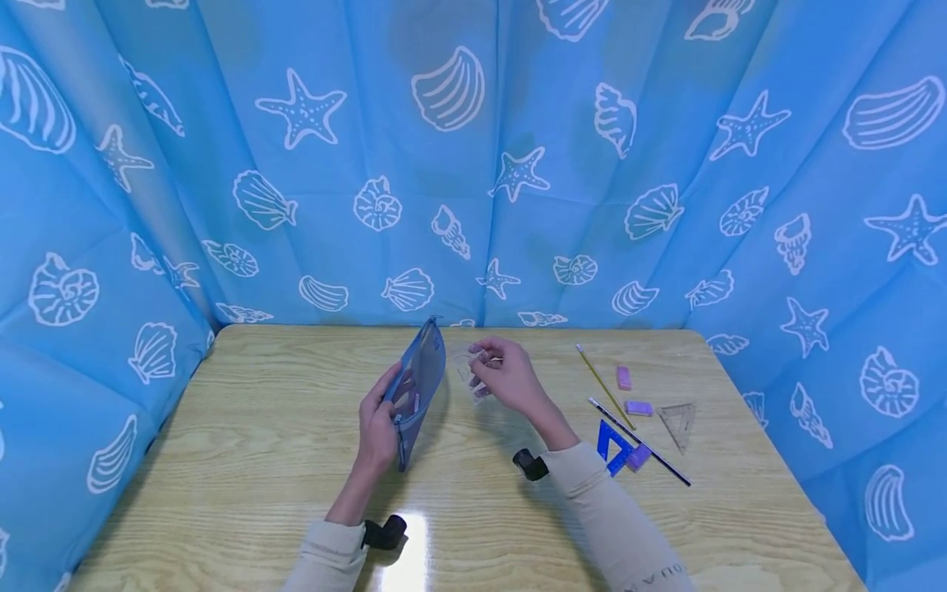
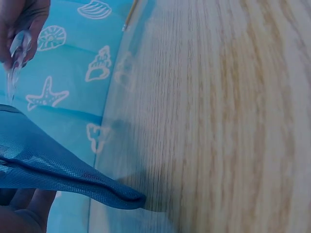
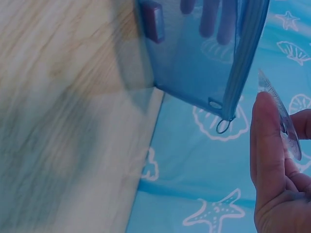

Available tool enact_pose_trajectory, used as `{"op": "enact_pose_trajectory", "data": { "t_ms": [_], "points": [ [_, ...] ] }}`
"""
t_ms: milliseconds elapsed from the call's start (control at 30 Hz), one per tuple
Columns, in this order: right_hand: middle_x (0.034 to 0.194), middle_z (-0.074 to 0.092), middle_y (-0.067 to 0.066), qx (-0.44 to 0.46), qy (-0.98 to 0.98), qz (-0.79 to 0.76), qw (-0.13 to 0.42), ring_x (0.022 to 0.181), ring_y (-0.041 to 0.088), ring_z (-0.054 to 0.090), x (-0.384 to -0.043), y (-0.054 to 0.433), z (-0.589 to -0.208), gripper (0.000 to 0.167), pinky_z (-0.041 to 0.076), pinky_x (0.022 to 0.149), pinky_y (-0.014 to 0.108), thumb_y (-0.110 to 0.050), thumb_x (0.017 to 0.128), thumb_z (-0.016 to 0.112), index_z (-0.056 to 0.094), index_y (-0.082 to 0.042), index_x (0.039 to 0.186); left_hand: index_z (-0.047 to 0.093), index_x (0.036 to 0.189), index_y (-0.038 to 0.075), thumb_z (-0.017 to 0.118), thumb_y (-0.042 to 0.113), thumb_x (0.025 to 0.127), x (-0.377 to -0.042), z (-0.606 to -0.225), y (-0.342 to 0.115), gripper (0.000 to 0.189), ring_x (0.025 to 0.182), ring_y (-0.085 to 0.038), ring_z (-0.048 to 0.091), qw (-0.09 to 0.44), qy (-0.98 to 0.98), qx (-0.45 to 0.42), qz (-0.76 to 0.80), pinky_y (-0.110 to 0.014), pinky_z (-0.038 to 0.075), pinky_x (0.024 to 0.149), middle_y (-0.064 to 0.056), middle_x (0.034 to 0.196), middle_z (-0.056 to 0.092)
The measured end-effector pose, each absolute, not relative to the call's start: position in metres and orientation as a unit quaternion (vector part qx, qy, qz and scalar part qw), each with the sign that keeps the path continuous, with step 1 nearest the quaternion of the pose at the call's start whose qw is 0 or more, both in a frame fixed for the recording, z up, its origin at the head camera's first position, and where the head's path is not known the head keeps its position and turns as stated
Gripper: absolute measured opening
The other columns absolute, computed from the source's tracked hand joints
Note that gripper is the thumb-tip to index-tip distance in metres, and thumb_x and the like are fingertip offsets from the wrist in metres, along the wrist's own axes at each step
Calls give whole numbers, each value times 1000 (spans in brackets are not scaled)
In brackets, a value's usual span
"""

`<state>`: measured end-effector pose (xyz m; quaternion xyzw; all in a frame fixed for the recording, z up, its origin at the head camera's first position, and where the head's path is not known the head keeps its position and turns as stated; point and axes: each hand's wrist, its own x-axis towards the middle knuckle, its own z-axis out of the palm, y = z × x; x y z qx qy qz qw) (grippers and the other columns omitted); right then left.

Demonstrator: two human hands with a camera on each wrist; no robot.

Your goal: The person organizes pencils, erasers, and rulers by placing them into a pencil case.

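Observation:
My left hand [image 1: 379, 423] grips a blue mesh zip pouch [image 1: 427, 374] by its side, fingers spread behind the see-through wall. The pouch stands tilted on edge over the table, its zip undone. A small pinkish-purple block like an eraser [image 3: 153, 21] shows through the mesh in the right wrist view. To the right of the pouch, my right hand [image 1: 510, 378] pinches a clear plastic protractor [image 3: 282, 114] with scale marks between thumb and fingers. In the left wrist view the protractor [image 2: 18, 56] is just above the pouch's edge [image 2: 9, 109].
On the right of the wooden table [image 1: 244, 427] lie a yellow pencil [image 1: 602, 382], a dark pencil [image 1: 658, 456], several purple erasers [image 1: 639, 408], a blue set square [image 1: 612, 446] and a clear set square [image 1: 679, 423]. A blue seashell curtain [image 1: 444, 164] hangs around the table.

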<state>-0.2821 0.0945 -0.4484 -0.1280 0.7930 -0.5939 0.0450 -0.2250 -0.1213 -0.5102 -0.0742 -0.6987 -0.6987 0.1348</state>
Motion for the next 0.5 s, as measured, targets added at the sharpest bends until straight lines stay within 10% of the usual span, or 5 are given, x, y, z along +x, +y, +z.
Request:
{"op": "enact_pose_trajectory", "data": {
  "t_ms": [500],
  "points": [
    [95, 64, 14, -117, 789, -601, 44, 69, 17, 69, -287, 77, -436, 31, 63, 61, 36, -4, 96, 56, 62, 4, 126, 39, 153, -3, 28, -9, 90, -222, -510, -114, 64, 133, -47, 52, 141, -701, -64, -696, -63, 46, 104, -31, 146, 51]
  ]
}}
